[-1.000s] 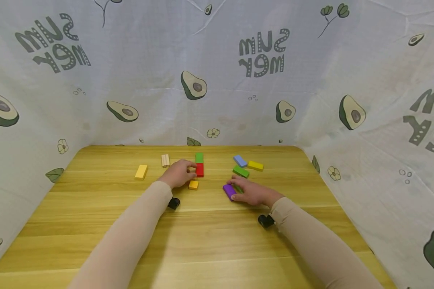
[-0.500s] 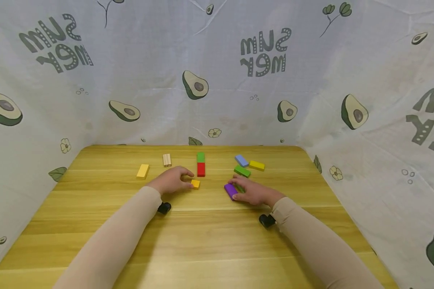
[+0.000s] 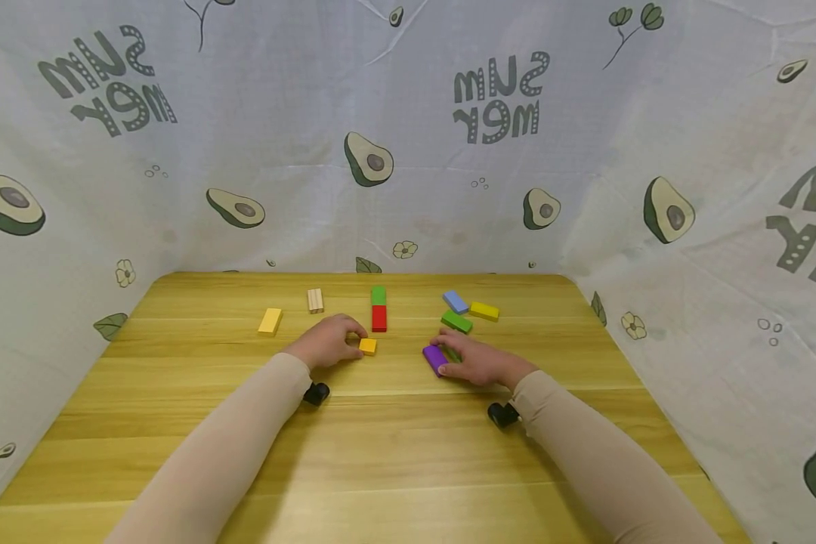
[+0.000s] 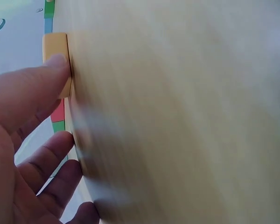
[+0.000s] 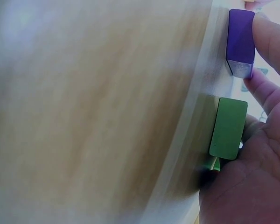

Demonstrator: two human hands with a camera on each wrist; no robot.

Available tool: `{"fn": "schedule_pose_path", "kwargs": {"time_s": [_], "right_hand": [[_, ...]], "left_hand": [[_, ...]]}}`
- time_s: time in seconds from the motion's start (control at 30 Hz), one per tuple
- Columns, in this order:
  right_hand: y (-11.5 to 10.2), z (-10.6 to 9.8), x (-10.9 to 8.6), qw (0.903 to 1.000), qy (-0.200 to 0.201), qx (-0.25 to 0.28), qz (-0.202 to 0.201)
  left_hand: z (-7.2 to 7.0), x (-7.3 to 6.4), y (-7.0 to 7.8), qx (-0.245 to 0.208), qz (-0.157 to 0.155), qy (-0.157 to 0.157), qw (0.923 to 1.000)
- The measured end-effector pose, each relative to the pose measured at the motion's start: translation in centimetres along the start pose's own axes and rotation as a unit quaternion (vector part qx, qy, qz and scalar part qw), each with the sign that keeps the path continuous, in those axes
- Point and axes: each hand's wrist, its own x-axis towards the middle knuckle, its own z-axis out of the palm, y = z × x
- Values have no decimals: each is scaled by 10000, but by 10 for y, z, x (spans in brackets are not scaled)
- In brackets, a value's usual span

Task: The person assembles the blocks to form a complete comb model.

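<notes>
My left hand (image 3: 326,344) pinches a small orange block (image 3: 368,347) at its left end, between thumb and forefinger. Close up in the left wrist view, the thumb lies on the face of that orange block (image 4: 56,46) and the other fingers are spread apart. A purple block (image 3: 434,360) is held by the thumb and a finger of my right hand (image 3: 479,361). Under the right palm stands a green block (image 5: 228,128), mostly covered by the hand in the head view. Just beyond the left hand, a red block (image 3: 378,319) touches a green one (image 3: 378,295) end to end.
Farther right lie another green block (image 3: 457,321), a blue block (image 3: 455,301) and a yellow block (image 3: 484,310). On the left are a pale yellow block (image 3: 270,322) and a plain wood block (image 3: 315,301). A printed cloth (image 3: 442,219) hangs behind the wooden table (image 3: 394,453).
My left hand has come away from beside the red block, back toward me, and taken hold of the orange block. The right hand stays with the purple block.
</notes>
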Motion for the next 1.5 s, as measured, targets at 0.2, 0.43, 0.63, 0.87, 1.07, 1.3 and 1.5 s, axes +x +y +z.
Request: {"fn": "schedule_pose_path", "kwargs": {"time_s": [0.2,0.43,0.63,0.87,1.07,1.3,1.5], "right_hand": [[-1,1,0,10000,9,32,18],[-1,0,0,10000,13,-24,14],[1,1,-1,10000,28,-43,-10],[4,1,1,9999,32,-37,-88],[5,-1,-1,9999,-25,114,9],[0,-1,-1,10000,31,-82,17],[-4,0,1,9991,247,-352,-19]], "left_hand": [[-2,-1,-4,69,18,82,9999],[-9,-8,-19,-15,-97,250,9996],[-18,-17,-35,-128,-240,268,9993],[-24,-28,-51,-302,-362,187,9987],[-28,-33,-55,-392,-324,108,9986],[-28,-36,-55,-484,-454,71,9978],[-27,-36,-55,-537,-528,67,9971]]}}
